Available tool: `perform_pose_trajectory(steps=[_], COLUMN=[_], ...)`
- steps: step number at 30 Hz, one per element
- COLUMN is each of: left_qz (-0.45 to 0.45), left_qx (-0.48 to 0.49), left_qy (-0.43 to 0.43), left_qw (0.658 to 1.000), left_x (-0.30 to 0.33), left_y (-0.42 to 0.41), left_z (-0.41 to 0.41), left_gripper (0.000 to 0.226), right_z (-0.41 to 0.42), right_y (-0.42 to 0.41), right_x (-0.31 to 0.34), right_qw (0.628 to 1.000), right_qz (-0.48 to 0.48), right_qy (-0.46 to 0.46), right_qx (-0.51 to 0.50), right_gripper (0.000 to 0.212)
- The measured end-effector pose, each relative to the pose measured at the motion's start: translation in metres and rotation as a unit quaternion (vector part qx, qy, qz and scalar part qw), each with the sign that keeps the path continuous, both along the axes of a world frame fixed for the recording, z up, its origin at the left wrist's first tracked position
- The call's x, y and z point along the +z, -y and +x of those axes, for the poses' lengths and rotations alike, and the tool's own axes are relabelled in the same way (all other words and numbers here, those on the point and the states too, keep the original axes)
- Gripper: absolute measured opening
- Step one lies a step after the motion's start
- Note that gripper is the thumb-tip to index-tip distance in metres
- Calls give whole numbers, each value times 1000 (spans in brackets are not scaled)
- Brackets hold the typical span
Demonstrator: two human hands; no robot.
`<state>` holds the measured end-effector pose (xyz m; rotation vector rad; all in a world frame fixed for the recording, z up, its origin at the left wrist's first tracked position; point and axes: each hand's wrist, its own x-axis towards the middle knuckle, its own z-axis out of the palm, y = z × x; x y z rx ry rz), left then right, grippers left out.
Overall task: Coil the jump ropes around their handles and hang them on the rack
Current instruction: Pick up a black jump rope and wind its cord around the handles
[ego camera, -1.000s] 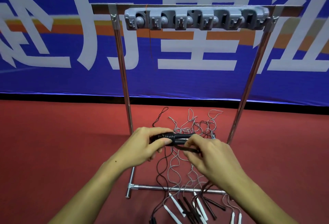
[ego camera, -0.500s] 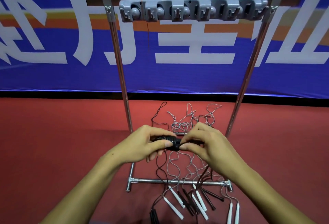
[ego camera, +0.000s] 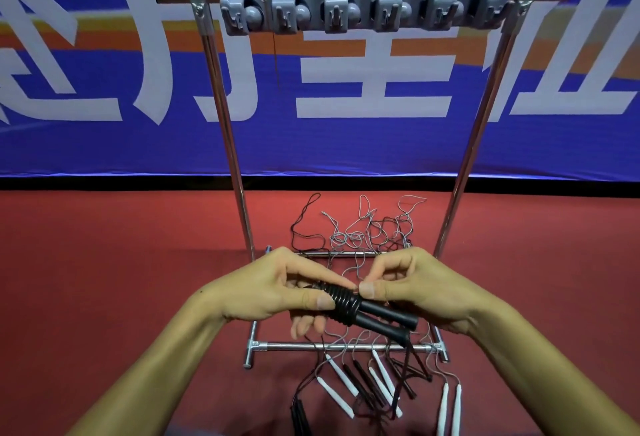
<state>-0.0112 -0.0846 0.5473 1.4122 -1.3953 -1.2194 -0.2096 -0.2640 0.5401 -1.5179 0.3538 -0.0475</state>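
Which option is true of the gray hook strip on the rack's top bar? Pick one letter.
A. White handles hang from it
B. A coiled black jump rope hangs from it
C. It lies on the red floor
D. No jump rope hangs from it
D: the gray hook strip carries no jump rope, while the left hand and right hand hold the black handles, partly coiled.

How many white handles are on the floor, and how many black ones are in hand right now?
White handles on the floor: 6
Black handles, held by the left hand while the right hand pinches their coiled rope: 2
Total: 8
The loose black handles on the floor overlap too much to count.
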Motion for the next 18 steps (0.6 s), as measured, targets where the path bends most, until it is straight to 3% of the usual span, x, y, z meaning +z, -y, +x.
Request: perform_pose_trajectory(steps=[6,10,15,18], left_qz=[-18,-48,-91,-114], left_qx=[23,10,53,100], left_qy=[-50,-94,-151,-178], left_qw=[998,994,983,972], left_x=[-5,-2,-2,-4], left_y=[1,-1,-1,1], left_z=[0,-1,-1,-3], left_gripper=[21,11,13,21], right_z=[3,7,19,19], right_y=[-10,-23,-41,-41], right_x=[-6,-6,-13,-17], right_qw=[992,979,957,949], right_qz=[115,180,57,-6], right_qy=[-6,62,217,237], right_qx=[-58,-72,-184,-208], right_gripper=[13,8,16,17])
